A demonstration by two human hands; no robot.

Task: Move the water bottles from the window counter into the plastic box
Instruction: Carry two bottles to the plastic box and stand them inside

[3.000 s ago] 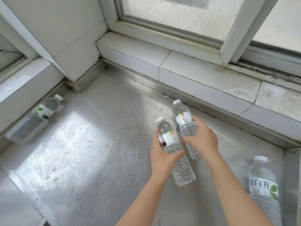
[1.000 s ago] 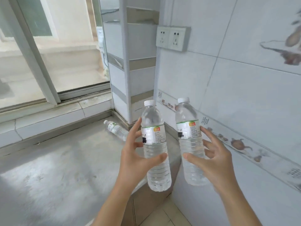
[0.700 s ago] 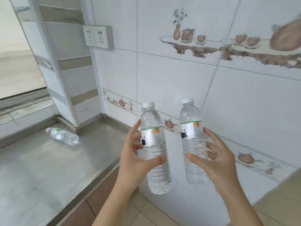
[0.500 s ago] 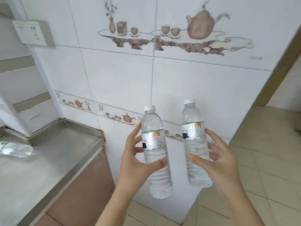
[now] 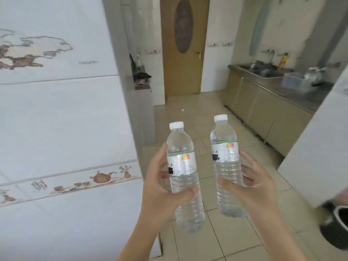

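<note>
Clear plastic, white caps, pale labels with an orange patch (print too blurred to read): we hold two upright water bottles over the tiled floor, left hand clamped round one bottle, right hand round the other bottle.

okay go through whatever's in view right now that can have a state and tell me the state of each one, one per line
left bottle: capped, upright, held off the floor
right bottle: capped, upright, held off the floor
left hand: grips the left bottle
right hand: grips the right bottle
wooden door: closed
plastic box: on the far counter, open top; contents blurred
</note>
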